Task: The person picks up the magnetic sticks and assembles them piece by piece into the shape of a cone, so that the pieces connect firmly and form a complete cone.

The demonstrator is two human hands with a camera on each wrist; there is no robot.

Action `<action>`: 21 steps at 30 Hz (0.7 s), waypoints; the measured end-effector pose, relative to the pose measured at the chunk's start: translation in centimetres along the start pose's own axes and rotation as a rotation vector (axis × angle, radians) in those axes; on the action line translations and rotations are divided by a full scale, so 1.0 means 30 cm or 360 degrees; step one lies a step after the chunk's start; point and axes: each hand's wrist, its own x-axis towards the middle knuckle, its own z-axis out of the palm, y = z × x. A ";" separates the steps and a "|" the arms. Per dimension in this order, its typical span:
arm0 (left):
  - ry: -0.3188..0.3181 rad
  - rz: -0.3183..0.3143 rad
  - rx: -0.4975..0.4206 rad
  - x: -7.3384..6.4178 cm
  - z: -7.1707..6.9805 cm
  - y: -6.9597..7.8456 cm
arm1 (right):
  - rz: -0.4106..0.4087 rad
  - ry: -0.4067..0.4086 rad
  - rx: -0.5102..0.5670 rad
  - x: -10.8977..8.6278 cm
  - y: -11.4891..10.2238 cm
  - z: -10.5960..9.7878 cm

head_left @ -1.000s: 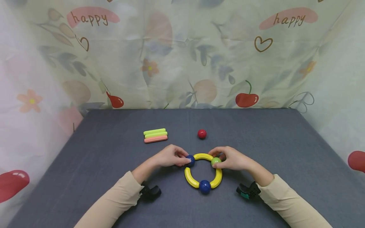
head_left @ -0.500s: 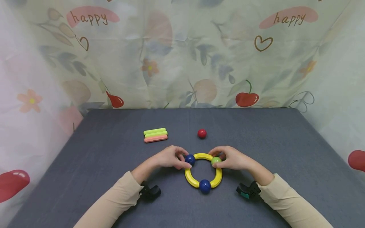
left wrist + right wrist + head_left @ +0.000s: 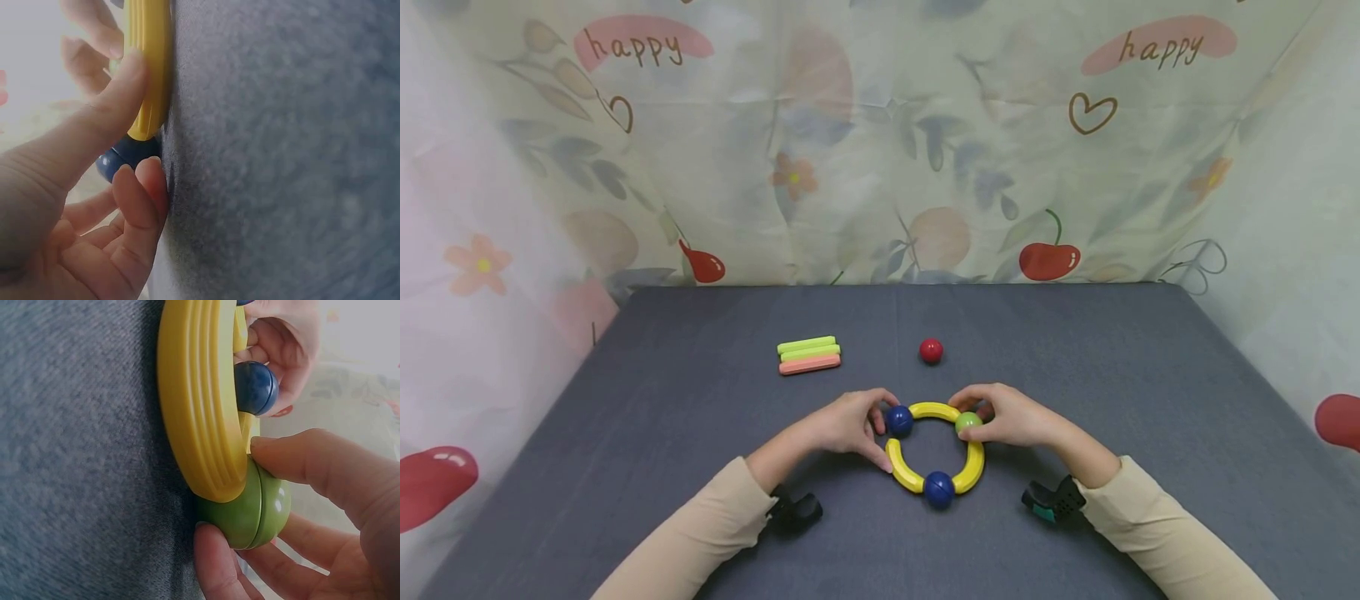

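Yellow curved rods and balls form a ring on the dark cloth. My left hand point(image 3: 853, 423) is at the ring's left side. Its thumb rests against the lower-left yellow curved rod point(image 3: 150, 69), and its bent fingers reach round the far-left blue ball point(image 3: 899, 421). A narrow gap shows between that ball and the rod's end in the head view. At upper right my right hand point(image 3: 1009, 417) pinches the green ball point(image 3: 247, 512) between thumb and fingers, where the top rod point(image 3: 934, 410) and right-hand rod point(image 3: 974, 468) meet. Another blue ball point(image 3: 939, 490) joins the two lower rods.
Beyond the ring lies a loose red ball point(image 3: 931, 351). To its left, two yellow-green sticks point(image 3: 807, 344) and a salmon-pink stick point(image 3: 809, 365) lie side by side. A patterned curtain point(image 3: 880, 150) hangs behind the table's far edge.
My left thumb has moved off the far-left blue ball and down onto the lower-left curved rod, widening the hand. The right hand keeps its pinch on the green ball; the ring stays put.
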 end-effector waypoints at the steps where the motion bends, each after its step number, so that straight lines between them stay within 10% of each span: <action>1: 0.0009 0.0002 0.0007 0.000 0.000 0.001 | 0.0000 0.0000 0.0002 0.000 0.000 0.000; 21: 0.0066 0.0015 -0.0017 -0.001 0.000 0.007 | 0.0011 0.0004 0.0006 -0.001 -0.003 0.004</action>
